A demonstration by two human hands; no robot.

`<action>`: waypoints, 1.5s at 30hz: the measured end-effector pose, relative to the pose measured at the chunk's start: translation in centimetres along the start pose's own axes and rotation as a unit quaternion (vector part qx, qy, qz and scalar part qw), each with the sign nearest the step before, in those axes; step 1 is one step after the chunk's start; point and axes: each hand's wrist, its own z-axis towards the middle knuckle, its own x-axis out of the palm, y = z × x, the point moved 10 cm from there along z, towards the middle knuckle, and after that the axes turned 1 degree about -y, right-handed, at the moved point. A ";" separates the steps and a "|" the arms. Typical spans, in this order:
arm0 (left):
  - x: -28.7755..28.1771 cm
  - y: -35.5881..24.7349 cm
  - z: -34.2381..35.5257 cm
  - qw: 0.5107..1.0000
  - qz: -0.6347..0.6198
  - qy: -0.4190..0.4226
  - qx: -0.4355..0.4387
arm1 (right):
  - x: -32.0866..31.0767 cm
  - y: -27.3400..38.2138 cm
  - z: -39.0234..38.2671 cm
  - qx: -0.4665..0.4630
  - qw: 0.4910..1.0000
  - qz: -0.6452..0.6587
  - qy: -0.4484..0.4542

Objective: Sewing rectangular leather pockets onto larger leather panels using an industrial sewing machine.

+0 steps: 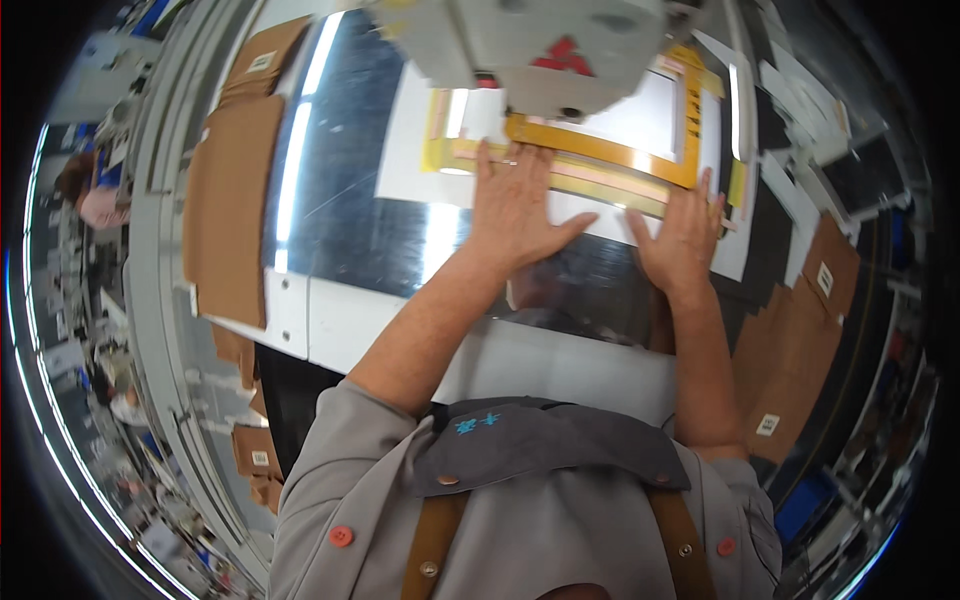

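My left hand (518, 205) lies palm down with fingers spread, its fingertips on the yellow-taped front edge of a flat pale template (590, 181). The right hand (682, 238) is also flat, fingers stretched forward near the template's right front corner. Neither hand grips anything. Just ahead of the fingers, an orange-yellow metal frame (600, 150) with a right-angled corner lies over the template. Above the frame hangs the pale head of a machine (540, 50), which hides part of the template and the frame. Under the template is a white sheet (405, 165).
A shiny dark metal tabletop (350, 215) reflects the lights. Brown cardboard pieces (235, 200) lie along its left side, and more brown cardboard (790, 360) lies at the right. A dark screen-like panel (868, 175) stands far right. Another person (100, 200) is off to the left.
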 end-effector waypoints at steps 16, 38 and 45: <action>-16.5 29.3 -16.7 0.906 -0.044 -0.363 -0.211 | 1.1 -0.9 -6.5 0.003 0.999 -0.038 0.003; -15.3 52.2 -17.7 0.753 -0.267 -0.257 -0.544 | -0.4 0.9 -7.1 0.002 1.000 0.011 -0.026; -14.8 38.2 -12.6 0.764 -0.494 -0.241 -0.337 | -0.6 1.1 -6.9 -0.006 0.999 0.018 -0.033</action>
